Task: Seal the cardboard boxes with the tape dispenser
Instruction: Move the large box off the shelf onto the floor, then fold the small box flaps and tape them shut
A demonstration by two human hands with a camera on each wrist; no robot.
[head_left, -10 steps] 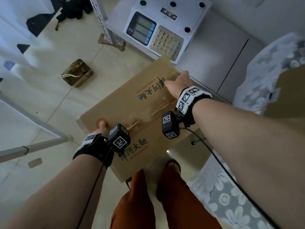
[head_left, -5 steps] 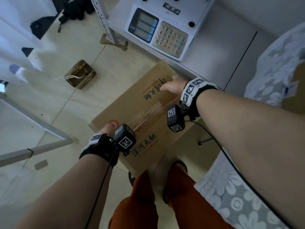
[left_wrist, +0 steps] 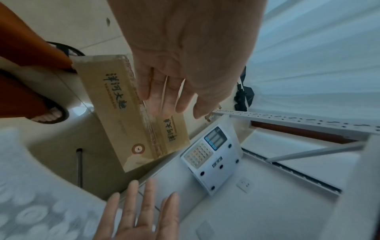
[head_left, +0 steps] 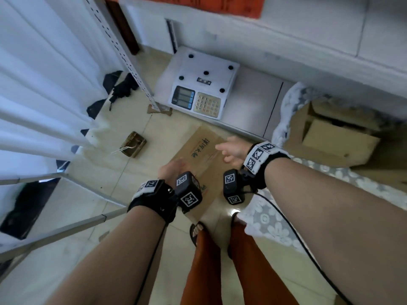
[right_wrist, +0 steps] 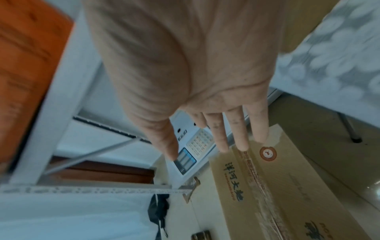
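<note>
A flat brown cardboard box [head_left: 199,155] with green printed characters lies on the tiled floor by my feet. A strip of clear tape [right_wrist: 261,191] runs along its centre seam. My left hand [head_left: 174,169] hovers above the box's near left part, fingers straight and holding nothing. My right hand [head_left: 229,148] hovers above the far right part, fingers spread and empty. The left wrist view shows my left hand [left_wrist: 170,97] clear of the box [left_wrist: 115,116]. The right wrist view shows my right hand [right_wrist: 216,133] also off it. No tape dispenser is in view.
A white electronic scale [head_left: 202,86] stands on a low platform just beyond the box. A small brown object [head_left: 134,144] lies on the floor to the left. An open cardboard box [head_left: 337,137] sits at the right by a floral cloth [head_left: 271,219]. White curtains and metal shelf legs stand left.
Both hands have lifted off the box, where they were resting before. The view has pulled back and up, so the box looks smaller and farther away.
</note>
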